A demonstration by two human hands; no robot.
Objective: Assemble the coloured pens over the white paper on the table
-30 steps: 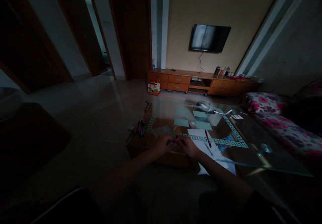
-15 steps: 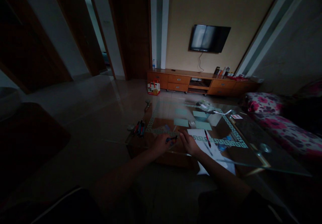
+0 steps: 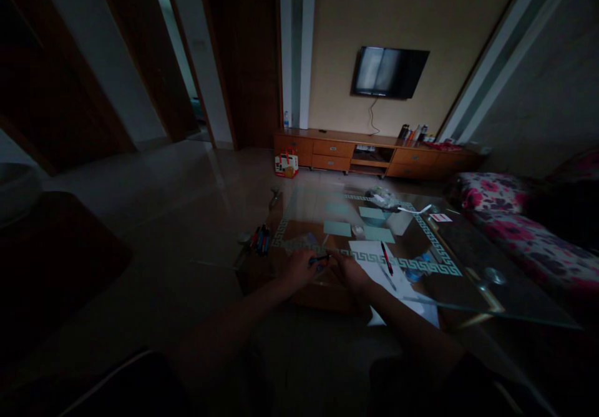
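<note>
The room is dim. My left hand (image 3: 298,269) is closed round a dark blue pen (image 3: 319,258) over the near edge of the glass coffee table (image 3: 435,255). My right hand (image 3: 349,270) sits right next to it with fingers curled at the pen's tip end; what it pinches there is too small to make out. A white sheet of paper (image 3: 374,261) lies just right of my hands, with a red and black pen (image 3: 386,258) on it. A bunch of pens (image 3: 259,240) lies at the table's left corner.
Pale green cards (image 3: 337,228) lie on the glass further back, beside a bag of small items (image 3: 381,197). A floral sofa (image 3: 524,223) stands to the right. A wooden cabinet (image 3: 369,153) under a wall TV (image 3: 389,71) closes the far side. Tiled floor spreads left.
My right hand drew away from the pen half a second ago and has come back to its tip. My left hand kept hold of the pen.
</note>
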